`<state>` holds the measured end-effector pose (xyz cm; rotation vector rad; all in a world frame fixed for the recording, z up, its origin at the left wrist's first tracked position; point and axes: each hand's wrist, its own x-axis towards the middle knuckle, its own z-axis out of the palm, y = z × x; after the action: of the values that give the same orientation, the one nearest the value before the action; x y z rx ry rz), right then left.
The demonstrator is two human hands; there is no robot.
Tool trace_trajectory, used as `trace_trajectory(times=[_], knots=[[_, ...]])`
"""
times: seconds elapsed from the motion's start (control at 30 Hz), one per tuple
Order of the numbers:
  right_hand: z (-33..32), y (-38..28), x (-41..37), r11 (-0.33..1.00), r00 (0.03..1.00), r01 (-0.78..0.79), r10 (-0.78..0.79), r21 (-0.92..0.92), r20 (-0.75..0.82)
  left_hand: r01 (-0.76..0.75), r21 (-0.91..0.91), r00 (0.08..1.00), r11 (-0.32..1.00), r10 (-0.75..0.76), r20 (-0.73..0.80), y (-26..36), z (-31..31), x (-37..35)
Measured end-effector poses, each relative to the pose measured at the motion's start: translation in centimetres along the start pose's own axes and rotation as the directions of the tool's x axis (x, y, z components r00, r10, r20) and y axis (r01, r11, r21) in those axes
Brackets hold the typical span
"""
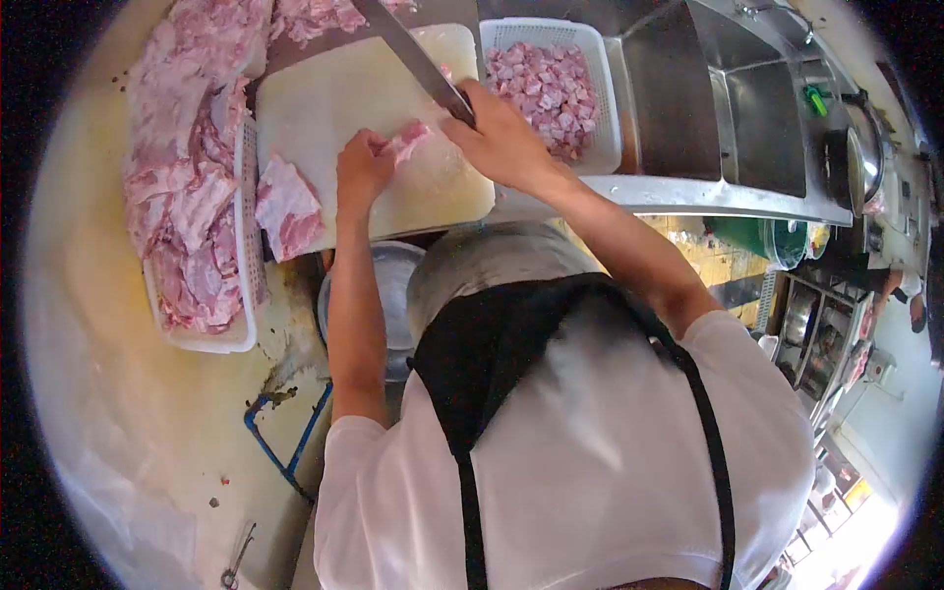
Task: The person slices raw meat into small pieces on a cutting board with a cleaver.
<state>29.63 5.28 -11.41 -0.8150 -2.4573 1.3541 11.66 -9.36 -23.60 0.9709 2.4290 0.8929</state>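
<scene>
My left hand [365, 165] is closed on a strip of raw meat [411, 140] that lies on the white cutting board [324, 98]. In my right hand [499, 138] is a large knife [413, 57], gripped near the handle, its long blade raised and slanting toward the far left over the board. The handle is mostly hidden by my fingers. A flat slab of raw meat [288, 208] rests on the board's left edge, near my left wrist. Just beyond my right hand stands a white basket [608, 138] holding diced meat [541, 88].
On the left, a white basket [248, 295] is heaped with large raw meat pieces [187, 147]. More meat [315, 18] lies behind the board. Steel sinks [678, 88] are at right. A metal bowl [393, 270] sits below the board's front edge.
</scene>
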Motion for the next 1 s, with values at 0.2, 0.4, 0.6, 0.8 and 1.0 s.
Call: trace_trajectory(times=[0.2, 0.4, 0.6, 0.8, 1.0], knots=[[9.6, 7.5, 0.0, 0.993, 0.994, 0.108, -0.106, 0.050, -0.029, 0.036, -0.044, 0.998, 0.998, -0.038, -0.043, 1.1, 0.0, -0.8], [3.6, 8.6, -1.7, 0.994, 0.975, -0.102, 0.110, -0.049, 0.193, 0.159, -0.494, 0.986, 0.855, -0.108, 0.130, 4.4, -2.2, -1.3], [0.1, 3.2, -0.4, 0.991, 0.993, -0.067, 0.078, -0.120, 0.088, -0.018, 0.031, 1.000, 0.999, 0.019, -0.017, -0.7, -1.5, -0.2], [4.3, 1.7, 0.4, 0.998, 0.994, 0.050, -0.046, 0.037, -0.101, -0.036, 0.050, 0.995, 0.998, 0.040, -0.089, 0.7, -0.8, -2.4], [3.7, 5.7, 0.8, 0.964, 0.900, -0.262, 0.228, 0.045, 0.373, -0.005, 0.300, 0.998, 0.954, 0.022, -0.053, 2.6, 0.9, -2.6]])
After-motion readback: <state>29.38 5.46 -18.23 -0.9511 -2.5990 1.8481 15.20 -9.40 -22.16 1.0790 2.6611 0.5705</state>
